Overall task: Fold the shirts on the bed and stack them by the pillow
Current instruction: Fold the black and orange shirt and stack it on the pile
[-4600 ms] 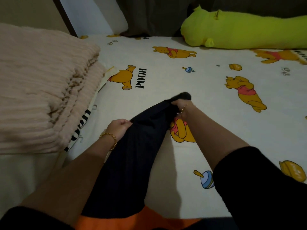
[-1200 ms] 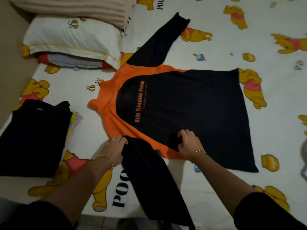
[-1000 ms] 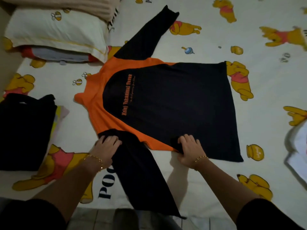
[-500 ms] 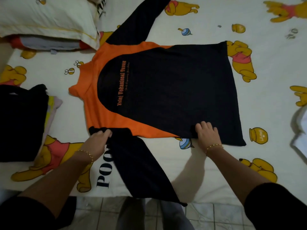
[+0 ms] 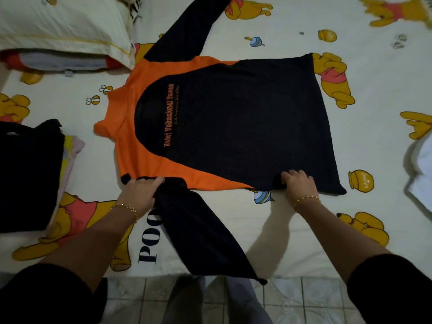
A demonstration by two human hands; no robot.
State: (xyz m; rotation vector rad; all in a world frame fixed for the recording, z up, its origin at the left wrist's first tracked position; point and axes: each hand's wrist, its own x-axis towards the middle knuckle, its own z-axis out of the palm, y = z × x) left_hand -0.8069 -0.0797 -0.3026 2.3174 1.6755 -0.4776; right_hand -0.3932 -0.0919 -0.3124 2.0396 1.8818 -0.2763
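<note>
Flat on the bear-print bed [image 5: 280, 230] lies the black long-sleeved cloth shirt with orange shoulders [image 5: 233, 125], collar left, hem right. The left grip [image 5: 140, 192] clutches its near shoulder and the right grip [image 5: 299, 183] pinches the near side edge, so the fold likely goes away from the person.

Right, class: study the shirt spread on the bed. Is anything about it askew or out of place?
Yes: the shirt lies flat, but its near sleeve trails off the bed edge over the floor tiles.

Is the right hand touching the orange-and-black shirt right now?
Touching. The head view shows the right hand with its fingers curled over the near edge of the orange-and-black shirt, pinching the fabric.
</note>
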